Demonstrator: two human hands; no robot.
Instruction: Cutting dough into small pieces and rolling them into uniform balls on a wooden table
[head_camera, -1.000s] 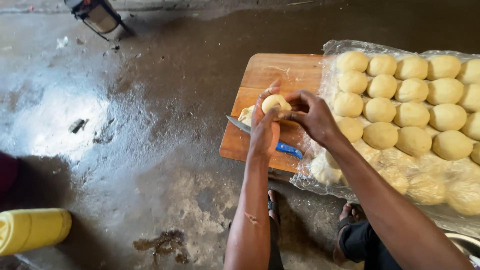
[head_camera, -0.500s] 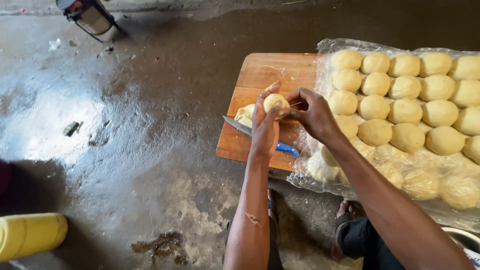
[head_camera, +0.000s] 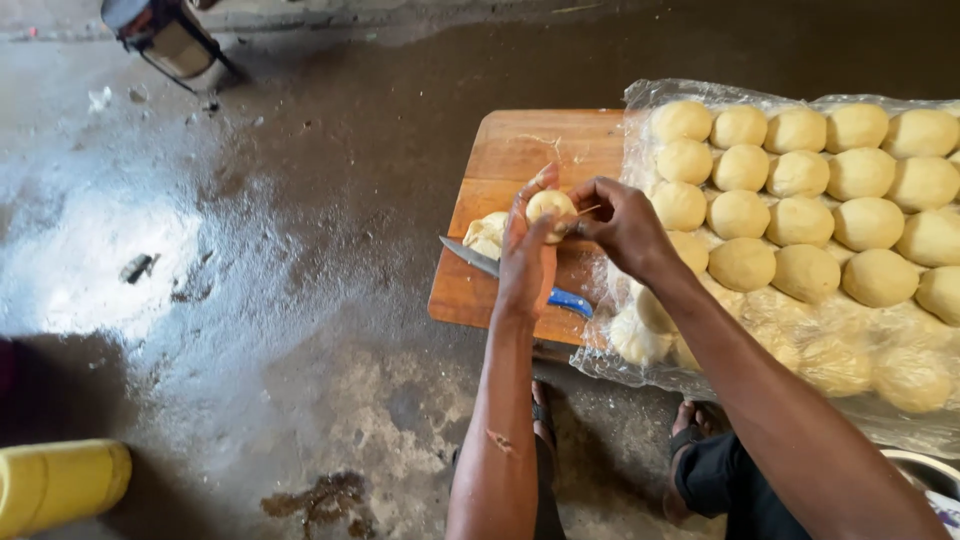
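**Both hands closed on one dough ball**

Gripped between both hands, a small dough ball (head_camera: 549, 207) sits above the wooden board (head_camera: 520, 160). Left hand (head_camera: 527, 255) cups it from below, fingers curled round it. Right hand (head_camera: 622, 222) pinches its right side; a thin strand of dough sticks out there. Under the hands, flat on the board: knife (head_camera: 480, 260) with blue handle, and a lump of dough (head_camera: 487, 234) just beside the blade. Right of the board, rows of shaped balls (head_camera: 800, 215) lie on clear plastic sheet (head_camera: 900, 410). Wet concrete floor (head_camera: 250, 280); yellow container (head_camera: 60, 485) at lower left.
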